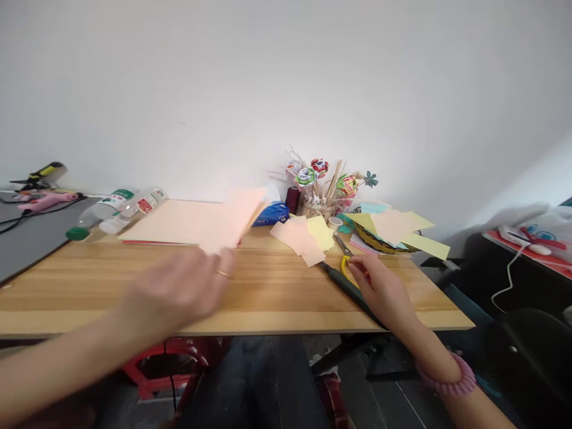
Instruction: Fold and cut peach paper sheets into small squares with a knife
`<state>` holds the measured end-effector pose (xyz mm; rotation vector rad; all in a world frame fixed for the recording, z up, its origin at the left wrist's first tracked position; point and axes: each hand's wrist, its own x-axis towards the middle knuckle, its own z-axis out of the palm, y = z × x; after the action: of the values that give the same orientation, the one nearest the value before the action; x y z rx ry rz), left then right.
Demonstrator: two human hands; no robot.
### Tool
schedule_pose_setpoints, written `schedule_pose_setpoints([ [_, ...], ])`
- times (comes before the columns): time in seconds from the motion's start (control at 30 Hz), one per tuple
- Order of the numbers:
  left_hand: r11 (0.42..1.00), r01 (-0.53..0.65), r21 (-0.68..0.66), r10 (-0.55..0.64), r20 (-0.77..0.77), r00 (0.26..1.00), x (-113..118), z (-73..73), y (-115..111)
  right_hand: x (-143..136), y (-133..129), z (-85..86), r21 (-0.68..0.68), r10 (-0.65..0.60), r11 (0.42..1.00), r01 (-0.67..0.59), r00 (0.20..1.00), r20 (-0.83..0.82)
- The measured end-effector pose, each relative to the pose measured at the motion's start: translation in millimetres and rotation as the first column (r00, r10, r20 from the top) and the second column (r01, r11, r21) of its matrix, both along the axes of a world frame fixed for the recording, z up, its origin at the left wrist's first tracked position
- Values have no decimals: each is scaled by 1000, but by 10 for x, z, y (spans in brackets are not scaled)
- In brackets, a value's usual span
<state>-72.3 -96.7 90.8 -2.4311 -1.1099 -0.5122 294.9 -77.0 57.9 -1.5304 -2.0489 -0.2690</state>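
Observation:
My left hand, blurred by motion, is closed on pale peach paper that stands up from its fingers. Behind it, a stack of cream paper sheets lies on the table. My right hand has its fingers closed on the yellow handle of a pair of scissors, whose blades point away from me. A long dark-handled tool lies beneath this hand. Cut pieces of peach paper and a yellow paper piece lie left of the scissors.
Behind are paper flowers, a blue packet and a basket topped with paper. Plastic bottles lie at left, near a pink glue gun. The wooden table's front edge runs before me; a red stool stands below.

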Motion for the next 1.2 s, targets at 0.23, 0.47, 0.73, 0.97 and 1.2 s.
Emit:
schedule_pose_setpoints([
  [0.23,922,13,-387,-108,-225,968,830,-552,253,240,-101,-467,-63,-13,998,18,997,71],
  [0.47,821,201,-534,-81,241,967,505,-477,684,340,-162,-643,-32,-39,999,42,994,97],
  [0.73,836,142,-530,-19,231,973,825,-783,727,239,-44,-686,14,-84,996,83,975,206],
  [0.97,813,94,-574,38,214,976,796,-837,726,238,-32,-698,14,-102,995,102,960,261],
  [1.2,791,86,-606,37,188,981,813,-851,652,217,-34,-708,34,-105,994,100,955,276],
])
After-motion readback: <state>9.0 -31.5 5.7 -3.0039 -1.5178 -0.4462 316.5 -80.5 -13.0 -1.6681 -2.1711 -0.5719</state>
